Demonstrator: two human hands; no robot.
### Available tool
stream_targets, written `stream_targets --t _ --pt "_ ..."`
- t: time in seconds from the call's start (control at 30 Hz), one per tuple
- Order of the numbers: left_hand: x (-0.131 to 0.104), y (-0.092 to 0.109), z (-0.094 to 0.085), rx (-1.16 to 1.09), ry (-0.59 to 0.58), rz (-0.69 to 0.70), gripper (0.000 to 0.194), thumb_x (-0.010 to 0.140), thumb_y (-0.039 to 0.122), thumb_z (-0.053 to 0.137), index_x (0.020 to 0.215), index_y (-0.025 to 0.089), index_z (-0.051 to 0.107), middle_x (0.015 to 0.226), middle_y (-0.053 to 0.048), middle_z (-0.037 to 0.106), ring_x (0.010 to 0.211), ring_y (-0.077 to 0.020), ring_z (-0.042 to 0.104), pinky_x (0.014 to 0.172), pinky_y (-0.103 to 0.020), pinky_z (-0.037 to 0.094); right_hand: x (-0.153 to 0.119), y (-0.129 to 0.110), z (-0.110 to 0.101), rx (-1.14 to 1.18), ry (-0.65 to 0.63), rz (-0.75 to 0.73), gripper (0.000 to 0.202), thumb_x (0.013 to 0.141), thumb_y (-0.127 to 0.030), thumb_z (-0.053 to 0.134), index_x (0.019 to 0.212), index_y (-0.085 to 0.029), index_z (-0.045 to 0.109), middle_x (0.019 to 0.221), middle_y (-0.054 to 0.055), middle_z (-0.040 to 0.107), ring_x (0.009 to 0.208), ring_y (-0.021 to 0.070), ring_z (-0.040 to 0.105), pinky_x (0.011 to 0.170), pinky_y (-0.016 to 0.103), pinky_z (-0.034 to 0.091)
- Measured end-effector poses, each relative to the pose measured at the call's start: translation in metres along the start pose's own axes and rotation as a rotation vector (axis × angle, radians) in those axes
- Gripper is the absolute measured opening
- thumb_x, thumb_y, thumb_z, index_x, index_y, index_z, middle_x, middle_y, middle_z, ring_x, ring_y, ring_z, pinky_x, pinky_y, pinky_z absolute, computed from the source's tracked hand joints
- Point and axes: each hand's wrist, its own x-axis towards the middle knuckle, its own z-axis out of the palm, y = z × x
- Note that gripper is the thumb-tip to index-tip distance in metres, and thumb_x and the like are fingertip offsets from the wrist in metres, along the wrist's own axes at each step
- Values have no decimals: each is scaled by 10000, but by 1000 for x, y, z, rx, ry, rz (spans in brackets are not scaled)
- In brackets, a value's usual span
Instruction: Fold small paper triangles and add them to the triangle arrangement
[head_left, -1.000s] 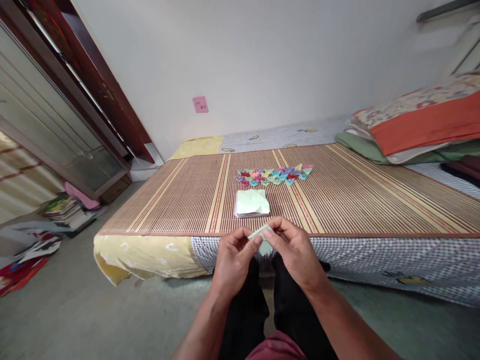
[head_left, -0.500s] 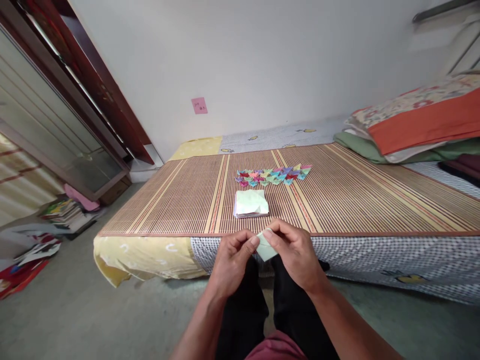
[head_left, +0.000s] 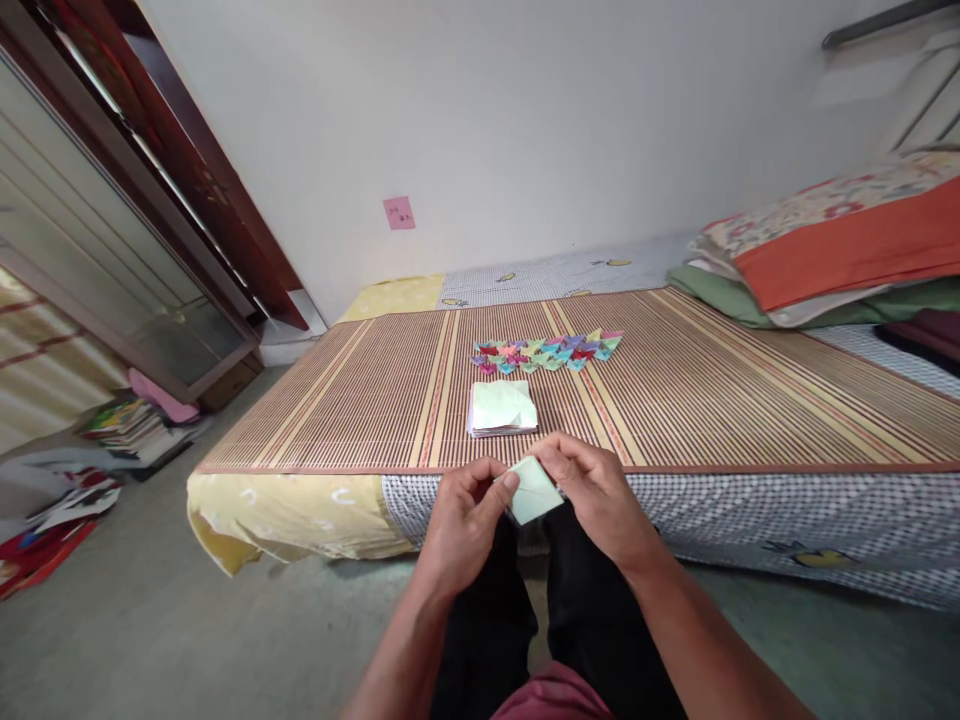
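Observation:
A folded pale green paper (head_left: 534,492) is held up in front of the bed's near edge. My left hand (head_left: 466,515) pinches its left corner between thumb and fingers. At the upper right edge of the paper, my right hand (head_left: 592,492) has its thumb and fingers closed on it. Beyond my hands, a stack of paper (head_left: 502,408) with a light green sheet on top lies on the striped mat (head_left: 375,400). Behind the stack stand rows of small folded paper pieces (head_left: 544,352) in many colours.
Folded bedding (head_left: 847,255) is piled at the right of the bed. A pink note (head_left: 399,212) is stuck on the wall. Books (head_left: 131,428) and a red item (head_left: 45,555) lie at the left. My legs are below my hands.
More of the pale green paper's face now shows between my hands. My right thumb has shifted off its middle towards the upper right edge. My left hand has barely moved.

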Motion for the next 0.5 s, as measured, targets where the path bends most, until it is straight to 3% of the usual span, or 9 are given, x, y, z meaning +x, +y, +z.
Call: stream_targets --t 0.1,0.37,0.5 --pt "1 2 -1 11 -3 0 365 955 450 650 734 162 611 663 14 504 636 -130 423 599 -254 335 0 2 -3 63 -15 15 259 982 -445 622 987 -200 705 768 13 660 646 158 580 575 265 451" --pt "1 0 6 25 -20 19 302 936 410 690 770 168 618 697 9 540 666 -136 465 631 -259 376 2 -2 1 -105 14 -106 226 964 -332 656 781 -200 660 699 -4 618 655 152 556 605 265 434" --pt "3 -4 6 18 69 7 300 929 415 696 768 166 649 659 20 520 626 -127 429 592 -256 341 3 -2 2 -104 30 -112 224 1000 -354 598 862 -202 688 739 9 646 681 164 586 629 276 452"
